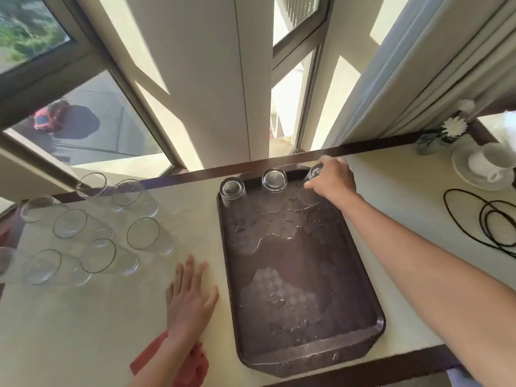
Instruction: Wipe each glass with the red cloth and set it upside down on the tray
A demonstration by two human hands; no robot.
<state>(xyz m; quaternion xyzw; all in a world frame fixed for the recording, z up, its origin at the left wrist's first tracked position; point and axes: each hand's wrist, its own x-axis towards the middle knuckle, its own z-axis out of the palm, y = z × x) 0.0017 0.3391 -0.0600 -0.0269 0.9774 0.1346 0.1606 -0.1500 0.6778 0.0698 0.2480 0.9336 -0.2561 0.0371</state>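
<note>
Brown plastic is forming the long tray (360, 275) that is sitting on a cream-covered table (83, 331) below a window, with puddles and beads of water lying across its floor. At the tray's far end three glasses are standing in a row, mouths down. The left glass (231, 189) and the middle glass (274, 180) are standing free, a little apart from each other. The right hand (332, 181) is reaching across the tray and gripping the third glass (312, 188) near the far right corner, fingers and thumb curled round its upturned base; whether its rim is touching the tray is hard to tell. The left hand (191, 294) is lying flat on the table just beside the tray's left edge, fingers straight and slightly spread, holding nothing. The red cloth (196, 368) is lying crumpled on the table at the near edge, partly under the left forearm. Further left, well apart from the tray, a cluster of clear glasses (143, 233) is standing mouth up. On the right side of the table a coiled black cord (458, 222) is lying near a white cup and saucer (484, 163), and a small vase with a white flower (453, 127) is standing behind them.
</note>
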